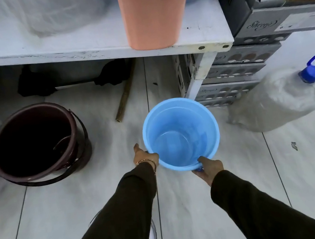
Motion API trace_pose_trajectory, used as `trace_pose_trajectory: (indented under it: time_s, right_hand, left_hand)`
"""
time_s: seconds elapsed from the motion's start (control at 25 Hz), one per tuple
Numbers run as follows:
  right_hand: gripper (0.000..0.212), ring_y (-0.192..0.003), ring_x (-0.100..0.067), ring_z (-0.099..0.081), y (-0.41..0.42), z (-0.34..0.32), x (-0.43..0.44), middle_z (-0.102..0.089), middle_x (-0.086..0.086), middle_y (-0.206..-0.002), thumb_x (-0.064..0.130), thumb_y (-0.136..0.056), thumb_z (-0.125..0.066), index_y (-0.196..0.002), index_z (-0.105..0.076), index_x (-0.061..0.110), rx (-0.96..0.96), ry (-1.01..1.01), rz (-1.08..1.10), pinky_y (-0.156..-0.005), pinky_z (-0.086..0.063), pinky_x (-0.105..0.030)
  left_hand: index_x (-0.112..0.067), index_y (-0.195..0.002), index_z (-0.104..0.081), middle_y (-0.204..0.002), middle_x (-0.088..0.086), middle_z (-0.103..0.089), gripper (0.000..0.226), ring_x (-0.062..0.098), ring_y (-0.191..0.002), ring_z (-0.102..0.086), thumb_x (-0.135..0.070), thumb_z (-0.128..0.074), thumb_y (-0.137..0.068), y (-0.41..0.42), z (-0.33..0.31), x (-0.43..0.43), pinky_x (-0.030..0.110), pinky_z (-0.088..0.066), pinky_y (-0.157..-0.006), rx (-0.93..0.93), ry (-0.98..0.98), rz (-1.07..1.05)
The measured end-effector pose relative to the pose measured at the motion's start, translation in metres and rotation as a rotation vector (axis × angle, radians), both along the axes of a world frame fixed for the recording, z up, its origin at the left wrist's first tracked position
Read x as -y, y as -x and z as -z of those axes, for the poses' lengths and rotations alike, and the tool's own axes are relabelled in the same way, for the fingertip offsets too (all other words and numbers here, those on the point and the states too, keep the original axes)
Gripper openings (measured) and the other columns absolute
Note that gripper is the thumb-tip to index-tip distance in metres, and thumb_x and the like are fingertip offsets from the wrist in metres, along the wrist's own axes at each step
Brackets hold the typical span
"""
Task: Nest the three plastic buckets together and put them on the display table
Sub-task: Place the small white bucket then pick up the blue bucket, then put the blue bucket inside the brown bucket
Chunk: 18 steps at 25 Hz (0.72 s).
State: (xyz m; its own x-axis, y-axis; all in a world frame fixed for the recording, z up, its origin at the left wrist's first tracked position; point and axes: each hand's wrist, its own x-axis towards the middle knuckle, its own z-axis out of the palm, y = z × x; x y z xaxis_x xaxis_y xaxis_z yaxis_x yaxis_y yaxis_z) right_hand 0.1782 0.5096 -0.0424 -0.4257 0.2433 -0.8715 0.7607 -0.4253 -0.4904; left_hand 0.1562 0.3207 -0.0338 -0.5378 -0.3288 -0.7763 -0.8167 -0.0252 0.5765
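Pale floor tiles (238, 199) fill the lower part of the head view, with a white display table (77, 47) running across the top, beyond both hands. Between the hands stands a blue bucket (181, 134), upright and open, just short of the table leg (200, 78). The left hand (145, 157) is pressed against the outside of its rim on the near left, fingers curled round where they are hidden, so I cannot tell how firmly it grips. The right hand (209, 168) is closed on the near rim, thumb over the edge. A faint inner ring suggests a second bucket may sit inside the blue one, though the blur makes that uncertain.

Far to the left of the left hand, a dark brown bucket (37, 141) stands on the floor, its handle lying down around it. Ahead of the hands, on the table's front edge, a salmon-pink bucket (153, 13) stands upright. To the right of the right hand lies a large clear bottle (278, 99) with a blue cap, and behind it grey cardboard boxes (246, 58) are stacked beside the table leg.
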Motion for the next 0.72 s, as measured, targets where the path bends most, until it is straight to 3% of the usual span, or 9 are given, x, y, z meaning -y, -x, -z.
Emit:
trace_pose_trajectory:
  time_s: [0.08, 0.24, 0.4, 0.56, 0.72]
  right_hand:
    - [0.007, -0.076, -0.031, -0.069, -0.011, -0.002, -0.003, -0.067, -0.021, -0.099, -0.005, -0.092, -0.059, -0.098, -0.061, -0.008, -0.004, -0.084, -0.05, -0.071, -0.062, -0.039]
    - [0.026, -0.091, -0.032, -0.072, -0.046, -0.027, -0.003, -0.071, -0.02, -0.109, -0.001, -0.09, -0.063, -0.116, -0.064, -0.006, -0.062, -0.198, -0.196, -0.06, -0.064, -0.028]
    - [0.041, -0.101, -0.029, -0.072, -0.065, -0.083, 0.021, -0.067, -0.006, -0.125, 0.005, -0.09, -0.068, -0.131, -0.062, 0.009, -0.237, -0.257, -0.415, -0.07, -0.065, -0.035]
    - [0.048, -0.097, -0.019, -0.073, -0.058, -0.157, 0.079, -0.068, 0.006, -0.125, 0.007, -0.087, -0.072, -0.133, -0.062, 0.019, -0.404, -0.302, -0.55, -0.066, -0.065, -0.036]
    - [0.053, -0.095, -0.018, -0.076, -0.046, -0.221, 0.147, -0.068, 0.014, -0.127, 0.007, -0.087, -0.073, -0.136, -0.06, 0.024, -0.567, -0.304, -0.616, -0.074, -0.065, -0.041]
  left_hand:
    - [-0.021, -0.148, -0.032, -0.123, 0.017, -0.062, 0.077, 0.039, -0.11, -0.063, 0.009, -0.056, -0.081, -0.015, -0.001, 0.005, 0.051, -0.056, -0.091, 0.024, -0.09, -0.017]
    - [-0.015, -0.136, -0.048, -0.119, 0.011, -0.062, 0.059, 0.035, -0.104, -0.064, 0.004, -0.061, -0.082, -0.053, -0.032, 0.035, 0.048, -0.057, -0.087, -0.065, -0.112, -0.146]
    - [-0.012, -0.124, -0.06, -0.118, 0.016, -0.067, 0.045, 0.031, -0.094, -0.065, 0.006, -0.056, -0.083, -0.089, -0.087, 0.09, 0.032, -0.054, -0.074, -0.251, -0.13, -0.392]
    - [-0.011, -0.127, -0.061, -0.126, 0.014, -0.067, 0.047, 0.033, -0.113, -0.063, 0.011, -0.054, -0.087, -0.131, -0.153, 0.157, 0.041, -0.052, -0.093, -0.452, -0.028, -0.459]
    - [-0.009, -0.132, -0.056, -0.127, 0.011, -0.065, 0.047, 0.026, -0.107, -0.063, 0.01, -0.055, -0.09, -0.157, -0.203, 0.219, 0.047, -0.052, -0.089, -0.59, 0.053, -0.482]
